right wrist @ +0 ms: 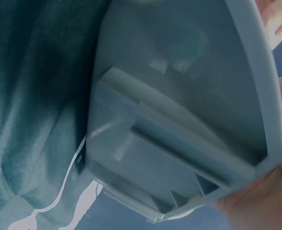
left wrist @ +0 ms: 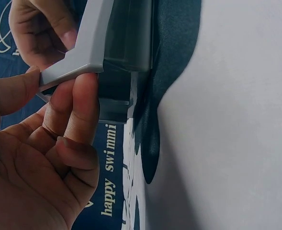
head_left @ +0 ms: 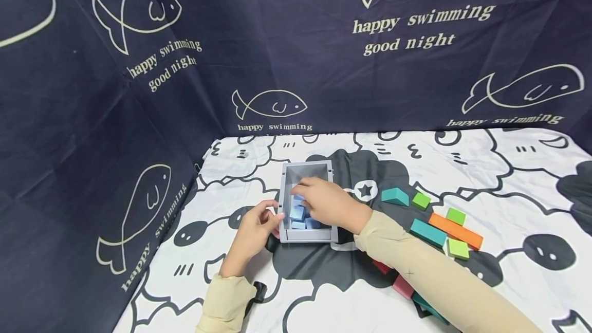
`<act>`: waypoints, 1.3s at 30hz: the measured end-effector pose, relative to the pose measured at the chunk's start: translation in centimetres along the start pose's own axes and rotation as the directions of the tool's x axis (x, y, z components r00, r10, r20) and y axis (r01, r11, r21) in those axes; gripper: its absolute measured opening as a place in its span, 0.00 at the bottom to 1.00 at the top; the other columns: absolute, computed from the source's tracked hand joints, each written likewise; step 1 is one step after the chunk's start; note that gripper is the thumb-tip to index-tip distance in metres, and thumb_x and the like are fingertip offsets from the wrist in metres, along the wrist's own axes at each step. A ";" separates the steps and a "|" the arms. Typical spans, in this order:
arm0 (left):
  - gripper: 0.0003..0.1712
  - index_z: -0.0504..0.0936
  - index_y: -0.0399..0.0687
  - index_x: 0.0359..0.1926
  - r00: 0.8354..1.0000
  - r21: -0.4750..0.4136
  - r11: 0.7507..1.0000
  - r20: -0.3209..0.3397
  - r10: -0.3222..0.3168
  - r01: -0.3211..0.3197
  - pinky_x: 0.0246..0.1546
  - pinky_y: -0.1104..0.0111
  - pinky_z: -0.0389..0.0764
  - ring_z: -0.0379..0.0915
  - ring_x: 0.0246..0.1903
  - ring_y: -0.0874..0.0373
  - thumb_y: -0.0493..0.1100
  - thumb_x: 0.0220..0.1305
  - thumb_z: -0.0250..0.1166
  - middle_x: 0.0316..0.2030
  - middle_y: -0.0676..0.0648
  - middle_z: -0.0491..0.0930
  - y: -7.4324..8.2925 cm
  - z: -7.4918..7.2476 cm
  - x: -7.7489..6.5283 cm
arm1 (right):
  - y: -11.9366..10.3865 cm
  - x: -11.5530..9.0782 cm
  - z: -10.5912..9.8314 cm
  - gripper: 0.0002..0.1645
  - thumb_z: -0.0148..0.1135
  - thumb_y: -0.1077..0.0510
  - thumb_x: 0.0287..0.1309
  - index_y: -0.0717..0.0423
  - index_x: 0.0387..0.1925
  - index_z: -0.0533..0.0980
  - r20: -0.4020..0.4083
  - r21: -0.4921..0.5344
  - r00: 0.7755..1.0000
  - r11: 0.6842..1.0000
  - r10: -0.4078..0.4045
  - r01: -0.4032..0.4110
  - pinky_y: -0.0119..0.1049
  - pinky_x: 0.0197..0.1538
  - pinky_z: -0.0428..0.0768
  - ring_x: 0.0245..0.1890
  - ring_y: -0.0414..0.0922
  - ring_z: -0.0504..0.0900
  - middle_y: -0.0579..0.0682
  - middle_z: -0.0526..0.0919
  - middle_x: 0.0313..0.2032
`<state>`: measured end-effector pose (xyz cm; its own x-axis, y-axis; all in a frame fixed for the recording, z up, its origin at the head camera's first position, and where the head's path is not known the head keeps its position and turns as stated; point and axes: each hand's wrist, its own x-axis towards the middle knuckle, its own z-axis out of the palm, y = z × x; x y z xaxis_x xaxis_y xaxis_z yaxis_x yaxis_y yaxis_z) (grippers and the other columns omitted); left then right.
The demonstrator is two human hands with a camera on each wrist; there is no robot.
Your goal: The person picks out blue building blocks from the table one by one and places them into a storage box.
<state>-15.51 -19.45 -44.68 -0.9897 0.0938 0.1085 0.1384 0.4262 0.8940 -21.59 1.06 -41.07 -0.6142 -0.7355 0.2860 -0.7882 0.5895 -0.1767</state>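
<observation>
A grey plastic box (head_left: 283,225) stands on the cloth with several blue blocks (head_left: 297,213) inside. My left hand (head_left: 257,225) is at its near left side; in the left wrist view, that hand (left wrist: 59,129) pinches the box's rim (left wrist: 85,55) between thumb and fingers. My right hand (head_left: 329,202) reaches over the right wall, its fingers bent down into the box above the blue blocks. Whether a block is between those fingertips is hidden. The right wrist view shows the box's outer wall (right wrist: 179,129) close up, with part of the right hand (right wrist: 260,196) behind it.
Right of the box lie a teal triangular block (head_left: 395,196), an orange bar (head_left: 455,230), a teal bar (head_left: 428,232) and several green blocks (head_left: 456,216). Red blocks (head_left: 403,287) and a dark teal block (head_left: 429,308) are partly under the right sleeve. Dark curtains (head_left: 296,55) hang behind and left.
</observation>
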 end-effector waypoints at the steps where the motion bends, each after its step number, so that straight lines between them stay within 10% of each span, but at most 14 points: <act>1: 0.12 0.76 0.41 0.47 1.000 0.001 1.000 -0.001 0.002 -0.002 0.19 0.69 0.74 0.78 0.16 0.54 0.39 0.63 0.63 0.17 0.38 0.77 0.0 0.0 0.0 | -0.1 0.1 0.1 0.21 0.63 0.64 0.52 0.50 0.50 0.79 0.009 -0.012 1.000 1.000 -0.002 0.002 0.40 0.34 0.81 0.37 0.41 0.76 0.47 0.79 0.41; 39: 0.13 0.76 0.44 0.48 1.000 0.030 0.999 0.001 -0.011 0.011 0.20 0.71 0.71 0.78 0.17 0.57 0.42 0.63 0.63 0.18 0.41 0.76 0.0 -0.1 0.1 | -0.5 0.6 1.7 0.14 0.69 0.61 0.43 0.49 0.36 0.83 0.166 -0.253 0.986 0.967 0.008 0.035 0.40 0.30 0.80 0.29 0.43 0.76 0.47 0.79 0.29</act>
<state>-15.61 -19.54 -44.65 -0.9910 0.0905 0.0984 0.1290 0.4540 0.8816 -21.60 -0.27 -42.38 -0.6186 -0.7759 0.1243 -0.7734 0.6291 0.0777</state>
